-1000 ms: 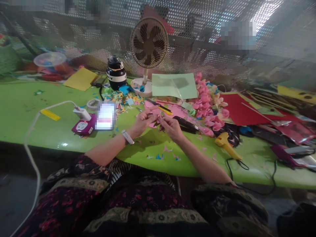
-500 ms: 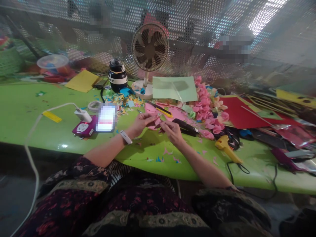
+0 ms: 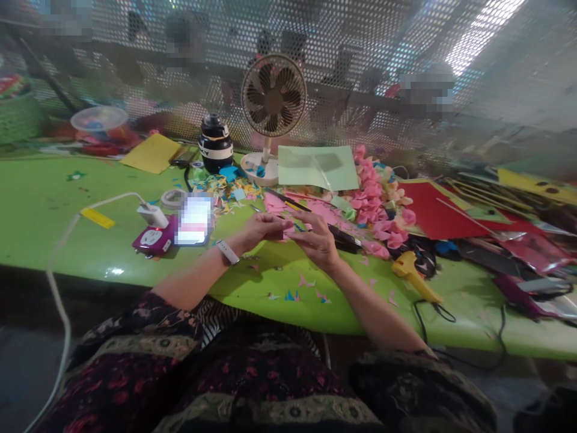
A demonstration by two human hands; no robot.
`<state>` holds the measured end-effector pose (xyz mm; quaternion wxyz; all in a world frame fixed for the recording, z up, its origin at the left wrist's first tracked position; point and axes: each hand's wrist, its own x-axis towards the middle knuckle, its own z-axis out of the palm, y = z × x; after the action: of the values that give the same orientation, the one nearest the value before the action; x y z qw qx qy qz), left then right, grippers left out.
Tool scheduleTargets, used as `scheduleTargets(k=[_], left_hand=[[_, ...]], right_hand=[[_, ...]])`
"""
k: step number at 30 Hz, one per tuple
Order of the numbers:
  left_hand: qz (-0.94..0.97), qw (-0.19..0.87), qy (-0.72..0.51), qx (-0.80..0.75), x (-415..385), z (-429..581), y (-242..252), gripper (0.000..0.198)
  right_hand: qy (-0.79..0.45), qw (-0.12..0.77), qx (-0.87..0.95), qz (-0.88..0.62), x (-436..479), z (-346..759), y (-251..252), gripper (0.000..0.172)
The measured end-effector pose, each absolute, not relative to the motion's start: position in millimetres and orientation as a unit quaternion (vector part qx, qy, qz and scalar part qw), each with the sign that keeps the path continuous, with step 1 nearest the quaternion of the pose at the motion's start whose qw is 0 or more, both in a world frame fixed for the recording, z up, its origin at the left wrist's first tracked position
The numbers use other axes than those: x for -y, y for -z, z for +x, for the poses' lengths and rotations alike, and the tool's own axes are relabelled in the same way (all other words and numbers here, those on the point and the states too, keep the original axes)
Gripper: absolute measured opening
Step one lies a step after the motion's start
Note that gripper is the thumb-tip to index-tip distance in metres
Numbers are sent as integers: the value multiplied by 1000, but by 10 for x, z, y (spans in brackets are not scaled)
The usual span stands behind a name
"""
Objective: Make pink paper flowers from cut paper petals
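My left hand is closed, thumb and fingers pinching a small pink paper piece over the front middle of the table. Close beside it, my right hand has its fingers apart, with the thumb side near the paper. Whether the right fingertips touch the paper is hard to tell. Just beyond the hands lie pink paper scraps and a yellow and black cutter knife. A long black tool rests behind my right hand, partly hidden by it.
Pink paper flowers are heaped right of a light green sheet. A yellow glue gun lies at right. A lit phone and a purple power adapter with a white cable are left. A fan and a dark bottle stand behind.
My right hand's fingers have spread from a pinch and lifted apart. My left hand keeps its pinch in nearly the same place. The view has tilted slightly up.
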<state>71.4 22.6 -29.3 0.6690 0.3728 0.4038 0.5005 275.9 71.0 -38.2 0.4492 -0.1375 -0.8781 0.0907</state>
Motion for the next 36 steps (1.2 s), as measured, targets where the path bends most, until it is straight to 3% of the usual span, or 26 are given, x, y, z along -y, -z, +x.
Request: scheduleTargets(k=[12,21,36], left_hand=[[416,651,-522,-361,-222,682,284,36],[483,611,-528,-340,-201,725,272,36],[464,619,-522,-360,-173,727,321,29]], right_hand=[[-185,460,844,-205,-681,2745,325,9],[-332,525,722,-304,-528,2566,386,35],[-378,511,701,-322,-529,2552,365,44]])
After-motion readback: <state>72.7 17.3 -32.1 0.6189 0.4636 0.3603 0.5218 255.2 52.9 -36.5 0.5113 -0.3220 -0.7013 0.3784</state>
